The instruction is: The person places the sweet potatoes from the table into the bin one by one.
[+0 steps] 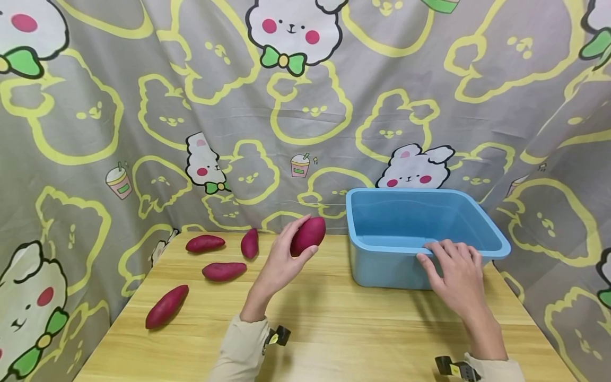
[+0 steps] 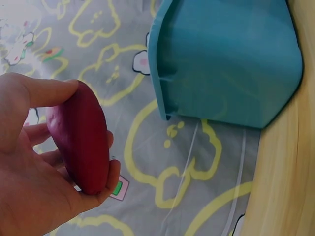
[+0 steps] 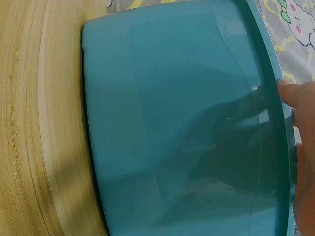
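In the head view my left hand (image 1: 281, 260) holds a purple-red sweet potato (image 1: 309, 235) above the table, left of a blue plastic tub (image 1: 396, 268). The left wrist view shows the thumb on one side of this sweet potato (image 2: 83, 140) and the fingers wrapped round the other. My right hand (image 1: 455, 276) grips the tub's near rim, its fingers hooked over the edge and the thumb in front. From the right wrist, the thumb (image 3: 290, 93) shows at the rim of the tub (image 3: 162, 108). No sweet potatoes show inside the visible part of the tub.
Several more sweet potatoes lie spread over the left of the wooden table (image 1: 334, 339), among them one near the left edge (image 1: 167, 306) and one further back (image 1: 205, 243). A patterned grey curtain (image 1: 310, 159) hangs behind the table and along both sides.
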`<state>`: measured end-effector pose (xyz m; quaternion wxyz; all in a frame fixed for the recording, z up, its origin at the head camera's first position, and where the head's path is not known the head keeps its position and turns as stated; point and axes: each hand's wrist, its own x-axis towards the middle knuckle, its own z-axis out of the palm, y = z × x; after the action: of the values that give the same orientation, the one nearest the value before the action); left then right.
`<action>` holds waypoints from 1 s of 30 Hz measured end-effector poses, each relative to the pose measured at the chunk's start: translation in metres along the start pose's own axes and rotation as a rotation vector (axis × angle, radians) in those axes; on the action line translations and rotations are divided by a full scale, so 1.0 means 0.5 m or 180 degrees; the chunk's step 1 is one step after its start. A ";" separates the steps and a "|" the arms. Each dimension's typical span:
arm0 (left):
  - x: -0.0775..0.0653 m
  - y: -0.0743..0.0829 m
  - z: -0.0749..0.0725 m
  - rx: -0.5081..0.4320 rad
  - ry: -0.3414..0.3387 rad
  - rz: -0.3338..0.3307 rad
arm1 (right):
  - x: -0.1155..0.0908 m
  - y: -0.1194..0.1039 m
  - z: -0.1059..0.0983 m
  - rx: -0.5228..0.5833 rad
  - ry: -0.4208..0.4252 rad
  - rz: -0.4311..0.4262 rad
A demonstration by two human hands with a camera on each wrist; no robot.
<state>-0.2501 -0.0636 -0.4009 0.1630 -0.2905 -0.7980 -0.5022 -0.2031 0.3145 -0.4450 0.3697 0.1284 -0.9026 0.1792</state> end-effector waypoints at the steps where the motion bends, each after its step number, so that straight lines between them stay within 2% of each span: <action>1: 0.002 0.001 0.002 -0.0019 -0.0002 0.0018 | 0.000 0.000 0.000 -0.0001 0.0000 0.0004; 6: 0.013 0.010 0.012 -0.0093 -0.0039 0.0077 | 0.001 -0.001 -0.001 -0.0001 -0.0009 0.0026; 16: 0.027 0.027 0.024 -0.0176 -0.0076 -0.0027 | 0.002 -0.003 -0.002 -0.0008 -0.0024 0.0024; 23: 0.036 0.031 0.037 -0.0390 -0.0078 0.0015 | 0.003 -0.004 -0.002 -0.0009 -0.0027 0.0026; 30: 0.041 0.032 0.053 -0.0431 -0.0096 -0.0020 | -0.001 -0.005 -0.001 0.0009 -0.0032 0.0023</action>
<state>-0.2551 -0.0285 -0.3898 0.1294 -0.3059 -0.7654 -0.5512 -0.2017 0.3126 -0.4445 0.3643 0.1266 -0.9047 0.1811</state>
